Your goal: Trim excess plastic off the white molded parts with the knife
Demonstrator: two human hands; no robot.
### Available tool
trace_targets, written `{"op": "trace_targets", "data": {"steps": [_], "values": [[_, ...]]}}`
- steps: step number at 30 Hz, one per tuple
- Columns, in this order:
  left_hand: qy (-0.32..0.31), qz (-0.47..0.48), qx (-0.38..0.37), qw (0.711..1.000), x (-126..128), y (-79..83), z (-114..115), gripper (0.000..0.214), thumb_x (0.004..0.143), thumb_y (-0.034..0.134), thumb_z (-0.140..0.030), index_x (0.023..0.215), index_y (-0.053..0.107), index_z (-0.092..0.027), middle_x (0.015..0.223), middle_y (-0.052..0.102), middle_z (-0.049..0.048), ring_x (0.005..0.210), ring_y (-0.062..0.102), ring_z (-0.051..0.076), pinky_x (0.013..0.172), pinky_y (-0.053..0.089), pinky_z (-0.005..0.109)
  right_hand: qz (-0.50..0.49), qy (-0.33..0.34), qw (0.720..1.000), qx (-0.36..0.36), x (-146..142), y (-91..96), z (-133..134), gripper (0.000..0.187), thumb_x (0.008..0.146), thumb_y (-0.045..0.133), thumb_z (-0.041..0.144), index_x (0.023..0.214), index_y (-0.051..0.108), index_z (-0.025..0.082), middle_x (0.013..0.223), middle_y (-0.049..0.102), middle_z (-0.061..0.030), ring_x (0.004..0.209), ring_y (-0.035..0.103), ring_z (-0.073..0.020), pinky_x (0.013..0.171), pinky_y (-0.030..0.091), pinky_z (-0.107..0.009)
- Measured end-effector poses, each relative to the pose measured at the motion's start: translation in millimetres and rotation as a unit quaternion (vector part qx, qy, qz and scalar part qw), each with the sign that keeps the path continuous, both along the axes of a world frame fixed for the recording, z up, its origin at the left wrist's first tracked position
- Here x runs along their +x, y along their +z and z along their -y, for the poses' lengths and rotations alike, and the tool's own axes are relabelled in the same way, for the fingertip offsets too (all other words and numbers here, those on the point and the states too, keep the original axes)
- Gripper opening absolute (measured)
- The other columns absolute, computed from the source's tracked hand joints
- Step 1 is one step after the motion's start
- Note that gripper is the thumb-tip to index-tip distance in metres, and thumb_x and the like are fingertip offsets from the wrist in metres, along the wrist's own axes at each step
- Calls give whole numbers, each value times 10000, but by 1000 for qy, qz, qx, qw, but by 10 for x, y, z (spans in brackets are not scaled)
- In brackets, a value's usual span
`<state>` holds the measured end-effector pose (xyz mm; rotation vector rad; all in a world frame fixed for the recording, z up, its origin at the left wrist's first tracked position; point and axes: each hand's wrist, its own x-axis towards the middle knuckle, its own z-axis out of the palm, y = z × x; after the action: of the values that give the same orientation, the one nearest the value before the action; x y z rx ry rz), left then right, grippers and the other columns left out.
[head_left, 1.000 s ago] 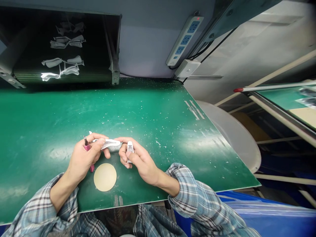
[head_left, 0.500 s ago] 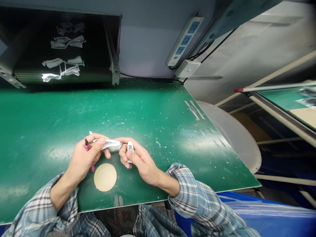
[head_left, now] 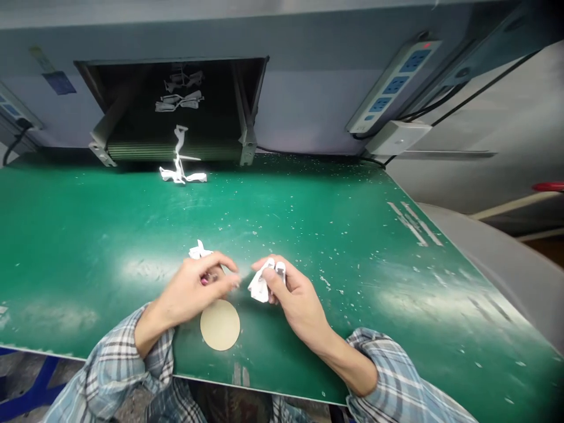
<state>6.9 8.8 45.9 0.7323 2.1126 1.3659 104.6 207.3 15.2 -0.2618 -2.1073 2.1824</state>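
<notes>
**A:** Going by the head cam, what have the hands got right now, and how far along does it look?

**B:** The left hand [head_left: 194, 291] is curled in tight, fingers closed around a bit of pink handle [head_left: 204, 281]. Most of that is hidden, so I can't tell what it belongs to. A white scrap [head_left: 199, 251] pokes out just past those fingers, but I can't tell if it's gripped or only touching.

**A:** And the right?

**B:** The right hand [head_left: 299, 299] is in a narrow pinch on a crumpled white strip [head_left: 261, 286], with a small white plastic part [head_left: 280, 271] right beside it at the fingertips. The two hands are close but not touching.

**A:** So what's done and what's left?

**B:** A loose tangle of white pieces [head_left: 180, 171] already lies at the far edge of the green bench mat [head_left: 79, 235], and more white bits [head_left: 178, 88] show up in the dark opening behind it. The strip and scrap are still at the hands, not set down with that tangle. I can't see how many more there are to go, so I wouldn't put a number on it.

**A:** Anything else close by?

**B:** A round tan disc [head_left: 220, 324] sits on the mat just below the left hand, and plaid sleeves [head_left: 110, 376] run in from the near edge.
</notes>
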Motion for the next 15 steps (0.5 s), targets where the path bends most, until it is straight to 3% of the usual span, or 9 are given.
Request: {"op": "trace_targets", "data": {"steps": [3, 5, 8, 11, 13, 15], "values": [[111, -201, -129, 965, -264, -1, 199, 255, 997, 605, -459, 1110, 700, -250, 760, 732, 16, 662, 642, 191, 639, 390, 274, 13, 8, 1000, -15, -31, 4, -11, 450, 1020, 537, 641, 1000, 669, 212, 836, 646, -29, 575, 471, -128, 504, 366, -256], [129, -252, -238, 929, -399, -38, 292, 270, 1009, 585, -475, 1137, 697, -265, 813, 746, 33, 725, 678, 236, 631, 358, 286, 22, 46, 999, 13, -49, -4, -31, 452, 1049, 481, 624, 986, 650, 210, 931, 693, -55, 609, 515, -138, 527, 398, -263], [91, -243, -330, 908, -485, -103, 349, 306, 1016, 564, -522, 1138, 692, -273, 871, 762, 51, 779, 697, 278, 603, 316, 291, 19, 87, 978, 187, -82, -55, -106, 414, 1092, 410, 559, 1002, 628, 218, 853, 699, -42, 675, 579, -174, 634, 432, -293], [57, -222, -316, 921, -482, -127, 342, 255, 1021, 568, -488, 1048, 697, -270, 892, 758, 42, 790, 679, 269, 597, 303, 290, -10, 63, 907, 416, -139, -139, -215, 385, 1112, 377, 480, 992, 637, 222, 815, 681, -46, 732, 598, -214, 690, 417, -322], [49, -209, -280, 936, -466, -115, 330, 219, 1021, 582, -452, 1022, 706, -271, 898, 753, 26, 797, 665, 246, 614, 323, 283, -21, 46, 865, 500, -182, -186, -279, 389, 1120, 363, 438, 974, 649, 219, 853, 698, -67, 786, 609, -233, 712, 415, -333], [44, -198, -218, 955, -443, -95, 320, 205, 1011, 612, -442, 1053, 722, -275, 942, 756, 12, 785, 645, 208, 649, 361, 271, -21, 31, 840, 542, -216, -214, -318, 379, 1122, 370, 410, 979, 661, 212, 912, 723, -82, 832, 617, -243, 728, 415, -343]]}}
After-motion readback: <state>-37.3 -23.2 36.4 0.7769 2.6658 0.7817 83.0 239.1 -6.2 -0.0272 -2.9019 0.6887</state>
